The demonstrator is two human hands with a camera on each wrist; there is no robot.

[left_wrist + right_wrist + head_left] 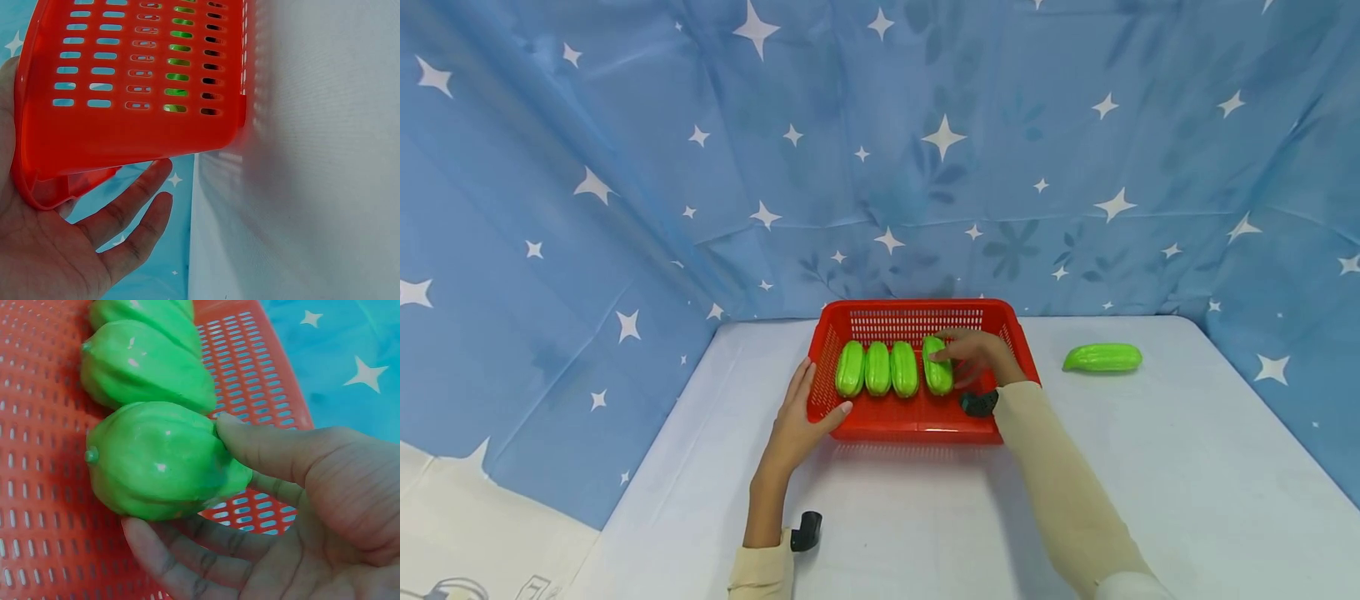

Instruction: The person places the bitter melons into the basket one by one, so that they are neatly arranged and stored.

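Observation:
A red plastic basket holds several bright green, ridged gourds standing in a row, among them a gourd at the left end. My right hand reaches inside and grips the rightmost gourd, thumb on one side and fingers on the other; a small nub shows at its free end. In the right wrist view another gourd lies close beside it. My left hand rests at the basket's front left corner, thumb along the front rim and fingers spread by the left side. The left wrist view shows two fingers extended loosely below the rim.
One more green gourd lies on the white table to the right of the basket. A blue star-patterned cloth hangs behind the table and along both sides. A black device is worn at my left wrist.

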